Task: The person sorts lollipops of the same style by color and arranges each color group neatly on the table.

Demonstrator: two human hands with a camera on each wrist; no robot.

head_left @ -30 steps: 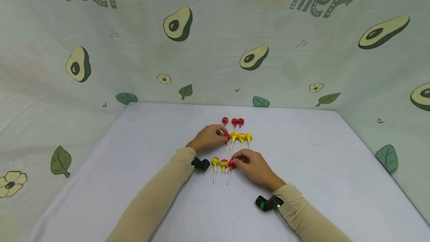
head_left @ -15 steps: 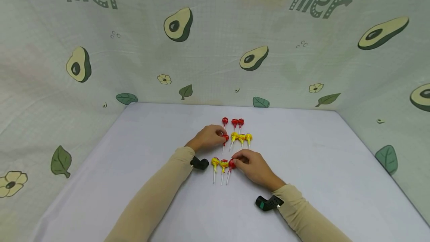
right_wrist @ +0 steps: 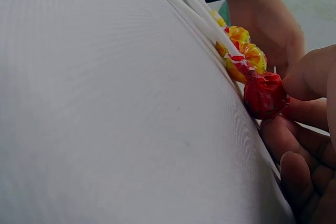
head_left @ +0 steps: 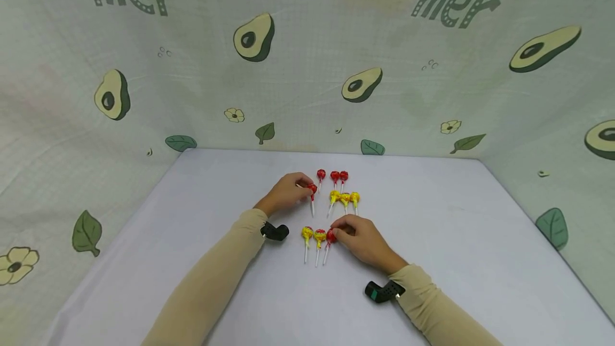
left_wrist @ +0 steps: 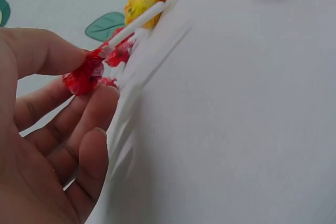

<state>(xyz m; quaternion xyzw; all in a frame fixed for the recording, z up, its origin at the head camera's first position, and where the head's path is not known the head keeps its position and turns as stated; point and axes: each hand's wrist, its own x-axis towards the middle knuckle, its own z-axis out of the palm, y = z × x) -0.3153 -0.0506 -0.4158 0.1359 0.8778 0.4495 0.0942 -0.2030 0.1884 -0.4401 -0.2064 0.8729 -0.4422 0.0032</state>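
My left hand [head_left: 287,192] pinches a red lollipop [left_wrist: 84,77] by its wrapped head, between thumb and fingers. Its white stick points toward me in the head view. Nearer to me, my right hand [head_left: 360,239] has thumb and fingers at the head of another red lollipop [right_wrist: 265,95], which lies on the white table. Left of that one lie two yellow lollipops [head_left: 307,233] side by side, sticks toward me. Behind them is a row of three yellow lollipops [head_left: 345,199]. Three red lollipops [head_left: 334,176] form the farthest row, one set slightly apart.
A white cloth covers the table [head_left: 432,218]. Behind it hangs a pale curtain [head_left: 307,41] printed with avocados and leaves. Each wrist wears a black camera [head_left: 275,231].
My left hand has drawn the red lollipop leftward, away from the middle yellow row. The right hand stays at its red lollipop.
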